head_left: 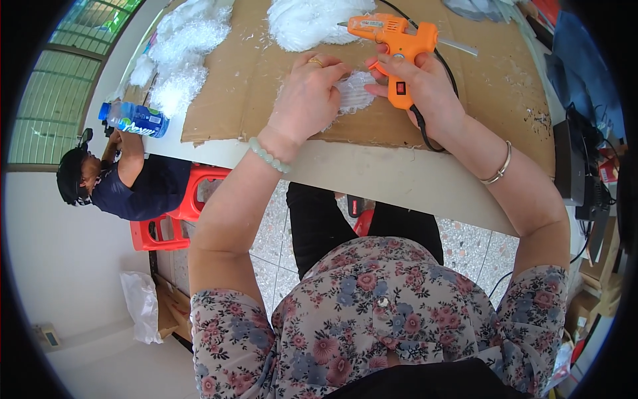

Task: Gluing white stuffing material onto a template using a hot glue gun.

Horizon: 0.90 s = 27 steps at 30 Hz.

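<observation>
My right hand (425, 90) is wrapped round the handle of an orange hot glue gun (392, 40). The gun's nozzle points left, and its black cord runs from the handle's bottom. Close to it, my left hand (306, 96) is closed with bent fingers on a white ribbed mesh piece (357, 90). Part of that piece is hidden behind the hand. Both hands are over a brown cardboard sheet (232, 100) on the table. Just beyond them lies a large heap of white mesh (312, 23).
More white mesh (183, 53) is piled at the left, near a blue-capped bottle (136, 120) by the table edge. A co-worker (126, 173) sits at the left beside red stools (193, 199). Black boxes and cables (575, 166) crowd the right side.
</observation>
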Available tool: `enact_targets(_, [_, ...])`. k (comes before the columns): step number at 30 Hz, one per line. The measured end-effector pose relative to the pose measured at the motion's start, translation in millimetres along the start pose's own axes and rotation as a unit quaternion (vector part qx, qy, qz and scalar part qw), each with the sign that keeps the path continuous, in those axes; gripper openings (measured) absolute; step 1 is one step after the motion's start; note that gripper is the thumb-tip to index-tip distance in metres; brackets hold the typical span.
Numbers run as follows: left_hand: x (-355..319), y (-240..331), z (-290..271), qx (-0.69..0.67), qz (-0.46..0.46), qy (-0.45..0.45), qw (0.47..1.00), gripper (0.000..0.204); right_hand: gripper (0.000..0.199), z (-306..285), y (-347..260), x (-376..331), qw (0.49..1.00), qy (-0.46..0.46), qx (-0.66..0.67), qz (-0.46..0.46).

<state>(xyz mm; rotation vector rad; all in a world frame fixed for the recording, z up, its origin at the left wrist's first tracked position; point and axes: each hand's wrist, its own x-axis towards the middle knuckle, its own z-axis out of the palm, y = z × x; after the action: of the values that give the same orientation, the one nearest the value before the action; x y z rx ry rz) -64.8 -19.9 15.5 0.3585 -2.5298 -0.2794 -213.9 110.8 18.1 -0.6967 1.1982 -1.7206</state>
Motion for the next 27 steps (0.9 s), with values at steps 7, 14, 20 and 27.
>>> enact_targets(7, [-8, 10, -9, 0.073, 0.108, -0.041, 0.991, 0.034, 0.030, -2, -1, 2, 1.000, -0.007, 0.005, -0.006])
enact_targets(14, [-12, 15, -14, 0.170, 0.148, -0.050, 0.973, 0.026, 0.033, 3, -13, 6, 0.997, -0.017, -0.063, -0.027])
enact_targets(20, [-14, 20, -14, 0.209, 0.158, -0.065, 0.963, 0.022, 0.034, 9, -10, 16, 0.994, -0.045, -0.102, 0.008])
enact_targets(27, [-23, 7, -33, 0.038, 0.108, -0.014, 0.993, 0.023, 0.035, 8, -1, 12, 0.997, -0.028, -0.075, -0.004])
